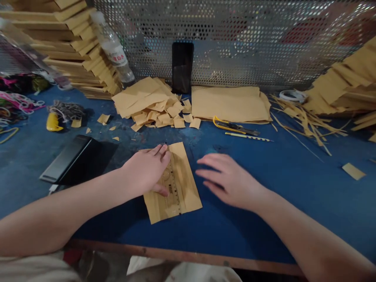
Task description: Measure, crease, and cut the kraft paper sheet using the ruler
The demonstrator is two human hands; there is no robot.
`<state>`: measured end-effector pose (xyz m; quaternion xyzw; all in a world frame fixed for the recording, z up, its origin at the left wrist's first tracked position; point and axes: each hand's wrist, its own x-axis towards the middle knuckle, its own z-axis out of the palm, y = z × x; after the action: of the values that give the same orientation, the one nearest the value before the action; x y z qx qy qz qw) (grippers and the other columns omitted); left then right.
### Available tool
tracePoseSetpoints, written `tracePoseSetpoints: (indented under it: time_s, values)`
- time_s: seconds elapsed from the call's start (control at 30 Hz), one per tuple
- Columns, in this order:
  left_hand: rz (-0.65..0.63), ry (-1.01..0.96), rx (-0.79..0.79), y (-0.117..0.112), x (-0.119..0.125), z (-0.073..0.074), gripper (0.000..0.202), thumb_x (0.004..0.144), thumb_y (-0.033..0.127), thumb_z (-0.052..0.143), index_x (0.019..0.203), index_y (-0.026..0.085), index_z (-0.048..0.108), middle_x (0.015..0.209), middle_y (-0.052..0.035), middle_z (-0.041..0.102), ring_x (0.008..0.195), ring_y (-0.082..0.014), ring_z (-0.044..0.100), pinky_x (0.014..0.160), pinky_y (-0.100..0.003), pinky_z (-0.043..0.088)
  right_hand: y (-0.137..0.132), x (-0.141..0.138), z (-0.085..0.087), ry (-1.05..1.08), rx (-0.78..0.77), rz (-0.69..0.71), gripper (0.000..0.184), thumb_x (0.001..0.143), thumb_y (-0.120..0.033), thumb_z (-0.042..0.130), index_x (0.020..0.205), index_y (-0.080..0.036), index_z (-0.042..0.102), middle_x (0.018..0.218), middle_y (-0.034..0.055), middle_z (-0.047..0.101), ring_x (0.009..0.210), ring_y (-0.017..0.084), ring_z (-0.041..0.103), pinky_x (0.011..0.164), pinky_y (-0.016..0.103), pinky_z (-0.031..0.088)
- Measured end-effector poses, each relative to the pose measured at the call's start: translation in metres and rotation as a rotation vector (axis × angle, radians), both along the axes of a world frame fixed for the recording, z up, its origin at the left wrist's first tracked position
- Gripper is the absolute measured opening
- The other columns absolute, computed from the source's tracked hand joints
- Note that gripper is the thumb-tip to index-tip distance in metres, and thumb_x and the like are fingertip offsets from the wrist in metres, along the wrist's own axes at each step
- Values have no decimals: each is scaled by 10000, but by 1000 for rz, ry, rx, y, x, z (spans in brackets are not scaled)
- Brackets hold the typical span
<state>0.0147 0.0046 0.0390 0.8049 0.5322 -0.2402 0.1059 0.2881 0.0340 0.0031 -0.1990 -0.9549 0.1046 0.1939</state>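
A brown paper envelope lies on the blue table in front of me, with a clear plastic ruler laid along it. My left hand presses flat on the ruler and envelope, fingers stretched out. My right hand hovers just right of the envelope, fingers spread and holding nothing. A yellow utility knife and a pencil lie beyond my right hand.
Brown paper scraps and a flat envelope stack lie at the back, a phone leaning on the perforated panel. Tall envelope piles and a bottle stand back left; paper strips at right; a black box at left.
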Motion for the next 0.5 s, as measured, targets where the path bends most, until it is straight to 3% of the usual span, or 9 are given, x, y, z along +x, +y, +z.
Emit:
tracePoseSetpoints:
  time_s: [0.07, 0.17, 0.37, 0.5]
  values:
    - [12, 5, 2, -1, 1, 0, 1255, 646, 709, 856, 1571, 25, 354, 1655, -297, 223, 1541, -417, 302, 1136, -472, 451, -19, -13, 5, -68, -28, 180, 250, 972, -225, 572, 1171, -223, 725, 1326, 127, 667, 1271, 297, 570, 1037, 524, 484]
    - [10, 26, -2, -1, 2, 0, 1244, 674, 691, 851, 1577, 11, 330, 1656, -304, 197, 1550, -414, 279, 1126, -494, 467, -34, -24, 5, -122, -38, 296, 224, 993, -316, 580, 1140, -205, 707, 1346, 109, 666, 1299, 284, 560, 1090, 530, 446]
    - [0, 9, -4, -1, 2, 1, 1248, 662, 689, 861, 1562, -6, 346, 1642, -321, 222, 1540, -434, 288, 1141, -505, 455, -24, -18, -1, -60, -7, 277, 240, 999, -360, 574, 906, -180, 701, 1245, 126, 727, 1350, 311, 554, 1151, 552, 384]
    - [-1, 49, -13, -1, 5, 4, 1226, 680, 685, 853, 1565, 7, 345, 1656, -309, 202, 1548, -412, 285, 1157, -471, 436, -12, -8, 1, 16, -95, 195, 185, 943, -353, 643, 930, -178, 700, 1066, 110, 748, 1229, 289, 627, 1155, 539, 381]
